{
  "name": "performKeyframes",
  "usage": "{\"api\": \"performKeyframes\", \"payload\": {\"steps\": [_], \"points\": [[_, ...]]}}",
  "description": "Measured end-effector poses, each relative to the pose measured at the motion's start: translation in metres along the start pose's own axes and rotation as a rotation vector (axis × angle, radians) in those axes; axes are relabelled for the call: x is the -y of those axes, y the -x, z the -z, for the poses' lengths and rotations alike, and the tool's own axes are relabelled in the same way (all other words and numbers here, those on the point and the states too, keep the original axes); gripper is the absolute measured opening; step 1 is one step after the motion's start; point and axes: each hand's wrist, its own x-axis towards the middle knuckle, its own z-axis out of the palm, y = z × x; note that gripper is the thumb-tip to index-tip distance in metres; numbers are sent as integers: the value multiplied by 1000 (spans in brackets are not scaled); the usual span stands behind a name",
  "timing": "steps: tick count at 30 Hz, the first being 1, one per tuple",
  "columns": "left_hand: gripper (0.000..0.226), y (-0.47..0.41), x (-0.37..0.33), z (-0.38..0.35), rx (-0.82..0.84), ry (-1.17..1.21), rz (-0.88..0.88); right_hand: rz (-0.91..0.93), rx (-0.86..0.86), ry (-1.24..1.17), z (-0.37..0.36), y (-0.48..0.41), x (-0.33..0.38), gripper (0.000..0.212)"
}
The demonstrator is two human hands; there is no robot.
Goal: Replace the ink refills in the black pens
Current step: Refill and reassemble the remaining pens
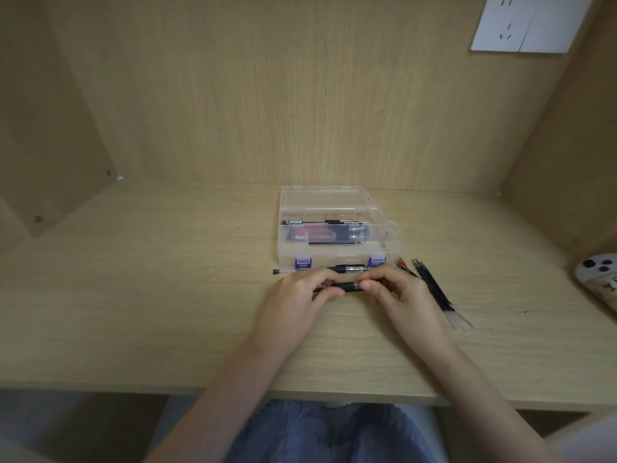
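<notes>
The left hand (pixel 297 292) and right hand (pixel 397 292) met over the pale wood-grain table (pixel 150 312), each pinching one end of a slim black pen (pixel 347 287) with a shiny metal band, held level between the fingertips just in front of the clear plastic box (pixel 334 228). A second black pen (pixel 350 269) and a thin clear refill tube (pixel 283 271) lay against the box's front wall by its purple latches, while a loose fan of dark, rod-like refills (pixel 434 289) rested just right of the box. Inside the box's open, glossy tray, more pens lay lengthwise, blurred.
</notes>
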Motion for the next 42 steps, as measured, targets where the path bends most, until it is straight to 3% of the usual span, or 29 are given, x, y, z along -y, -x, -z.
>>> {"api": "performKeyframes", "payload": {"steps": [5,11,14,17,23,33,42], "points": [[18,1,3,4,17,-1,7,22,15,-3,-3,1,0,21],[17,-2,1,2,7,31,23,-16,-52,-81,-3,3,2,17],[18,-13,5,10,-36,25,58,-20,-107,-56,-3,3,2,29],[18,-34,7,25,-89,15,79,-15,-156,-41,-3,2,0,26],[18,-93,19,35,-97,-106,58,80,-85,198,-7,1,-6,20],[25,-144,57,0,112,-164,127,112,-30,324,-9,0,-9,19],[17,-116,27,9,17,-87,18,95,-16,366,-11,-1,-13,21]]}}
